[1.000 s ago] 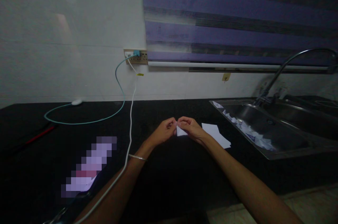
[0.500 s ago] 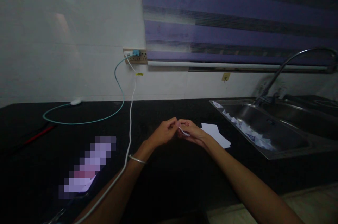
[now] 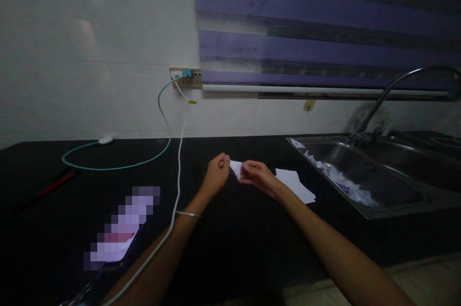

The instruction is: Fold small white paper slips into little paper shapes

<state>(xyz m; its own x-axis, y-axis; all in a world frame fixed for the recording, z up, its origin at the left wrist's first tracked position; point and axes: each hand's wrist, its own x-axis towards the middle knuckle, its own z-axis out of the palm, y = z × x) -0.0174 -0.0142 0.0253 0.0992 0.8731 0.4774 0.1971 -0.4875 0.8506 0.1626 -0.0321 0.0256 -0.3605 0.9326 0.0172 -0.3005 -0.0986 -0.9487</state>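
A small folded piece of white paper (image 3: 236, 168) is held up between my two hands, above the dark countertop. My left hand (image 3: 217, 172), with a bangle (image 3: 188, 214) at its wrist, is closed and pinches the paper's left corner. The right end of the paper is gripped by my right hand (image 3: 260, 177), its thumb and fingers closed on it. Just right of that hand lie several loose white sheets (image 3: 295, 185), partly overlapping and partly behind my right wrist.
Folded white paper pieces (image 3: 336, 176) line the left rim of the steel sink (image 3: 389, 207), under a curved tap (image 3: 376, 99). At left lie a lit phone (image 3: 122, 229) and a red item (image 3: 55, 185). A white cable (image 3: 179, 162) crosses my left forearm.
My hands have moved apart, the left one shifting left. The folded paper, mostly hidden edge-on before, now shows its white face between them.
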